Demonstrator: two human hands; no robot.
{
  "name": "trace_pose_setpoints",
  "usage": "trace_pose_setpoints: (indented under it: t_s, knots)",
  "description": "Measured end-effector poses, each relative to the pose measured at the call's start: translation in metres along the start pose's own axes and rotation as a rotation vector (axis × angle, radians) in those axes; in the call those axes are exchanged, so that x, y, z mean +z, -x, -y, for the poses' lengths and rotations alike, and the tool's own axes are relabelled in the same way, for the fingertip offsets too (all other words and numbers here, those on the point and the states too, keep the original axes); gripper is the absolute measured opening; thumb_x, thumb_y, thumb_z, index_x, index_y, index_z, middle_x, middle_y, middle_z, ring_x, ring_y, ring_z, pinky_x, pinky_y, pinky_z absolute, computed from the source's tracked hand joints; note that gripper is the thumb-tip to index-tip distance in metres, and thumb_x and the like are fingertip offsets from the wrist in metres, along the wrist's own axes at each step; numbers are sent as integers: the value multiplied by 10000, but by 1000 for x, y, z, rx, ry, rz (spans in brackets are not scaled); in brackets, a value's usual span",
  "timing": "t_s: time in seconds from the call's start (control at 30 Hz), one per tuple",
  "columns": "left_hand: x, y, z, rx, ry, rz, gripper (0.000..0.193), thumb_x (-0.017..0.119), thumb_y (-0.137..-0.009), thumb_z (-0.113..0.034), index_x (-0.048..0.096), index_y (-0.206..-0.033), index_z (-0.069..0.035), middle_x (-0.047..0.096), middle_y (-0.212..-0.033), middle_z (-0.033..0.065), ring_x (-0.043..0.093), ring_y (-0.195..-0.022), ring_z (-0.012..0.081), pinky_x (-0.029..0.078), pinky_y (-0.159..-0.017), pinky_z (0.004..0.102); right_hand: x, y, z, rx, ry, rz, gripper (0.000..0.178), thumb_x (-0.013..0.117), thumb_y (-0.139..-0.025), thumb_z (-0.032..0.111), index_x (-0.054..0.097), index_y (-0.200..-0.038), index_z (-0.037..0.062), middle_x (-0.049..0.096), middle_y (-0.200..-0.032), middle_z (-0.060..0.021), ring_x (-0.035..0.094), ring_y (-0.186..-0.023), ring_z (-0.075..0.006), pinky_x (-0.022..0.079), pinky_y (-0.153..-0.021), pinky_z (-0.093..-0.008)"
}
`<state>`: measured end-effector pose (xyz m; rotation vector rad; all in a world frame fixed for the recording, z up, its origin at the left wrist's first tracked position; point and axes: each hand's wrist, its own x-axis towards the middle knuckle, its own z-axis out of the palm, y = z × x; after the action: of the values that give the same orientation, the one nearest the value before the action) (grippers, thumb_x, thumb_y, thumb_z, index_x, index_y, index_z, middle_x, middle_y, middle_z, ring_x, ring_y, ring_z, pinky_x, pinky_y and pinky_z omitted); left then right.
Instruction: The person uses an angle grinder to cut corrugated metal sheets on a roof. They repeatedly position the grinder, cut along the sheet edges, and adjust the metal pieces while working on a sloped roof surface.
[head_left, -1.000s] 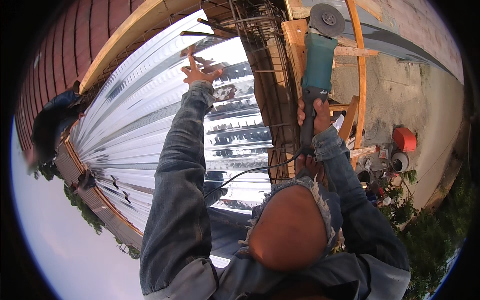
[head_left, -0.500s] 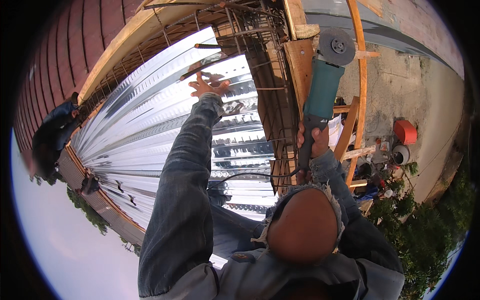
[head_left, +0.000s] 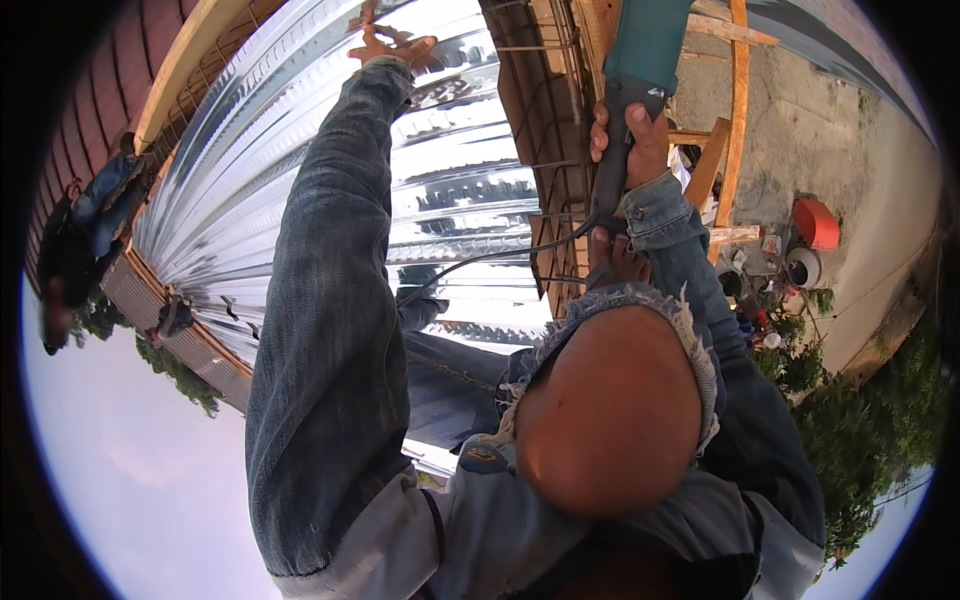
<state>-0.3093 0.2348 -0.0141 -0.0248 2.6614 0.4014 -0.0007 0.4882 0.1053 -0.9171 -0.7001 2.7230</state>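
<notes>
Corrugated metal sheeting: shiny, ribbed, outdoors. Steel rebar cage: along the sheeting's right edge. Long timber: farther right of the sheeting. Concrete ground, with red container: right of the sheeting, well below. Another person: beyond the sheeting's left edge. Left hand: fingers spread, released, at the sheeting's upper part; contact cannot be told. Right hand: fingers grasping a teal angle grinder by its dark handle, right of the sheeting.
</notes>
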Motion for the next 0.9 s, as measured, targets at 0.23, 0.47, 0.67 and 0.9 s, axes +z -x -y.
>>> trace_pose_setpoints:
  t_s: [0.23, 0.47, 0.67, 0.9]
  knots:
    - [-44, 106, 34, 140, 253, -215, 1055, 788, -586, -569, 320, -1372, -43, 312, -1398, 250, 309, -1297, 388, 272, -1070, 476, -8, -2, -3, -13, 0, -9, 384, 689, -798, 329, 483, -938, 37, 553, -742, -102, 565, -538, -164, 490, -423, -292]
    - [32, 269, 175, -519, 611, -43, 1317, 803, -535, -579, 65, -1404, 79, 43, -1451, 318, 96, -1369, 414, 207, -1095, 502, -14, -6, -7, 67, 26, 45, 450, 678, -804, 395, 458, -1012, 62, 555, -782, -95, 575, -571, -172, 500, -449, -301]
    - [55, 244, 163, -518, 178, -117, 1425, 834, -369, -630, 107, -1411, 14, 152, -1460, 246, 122, -1369, 390, 143, -1086, 580, -23, -8, -3, 66, 85, 80, 488, 650, -814, 444, 452, -1019, 48, 551, -802, -99, 561, -601, -175, 495, -492, -320]
    - [48, 247, 154, -421, 369, -207, 1273, 859, -383, -588, 229, -1330, -18, 304, -1405, 255, 209, -1371, 309, 66, -1094, 594, -33, -9, -3, 139, 110, 147, 578, 575, -820, 563, 442, -1044, 47, 512, -837, -91, 524, -663, -171, 476, -554, -314]
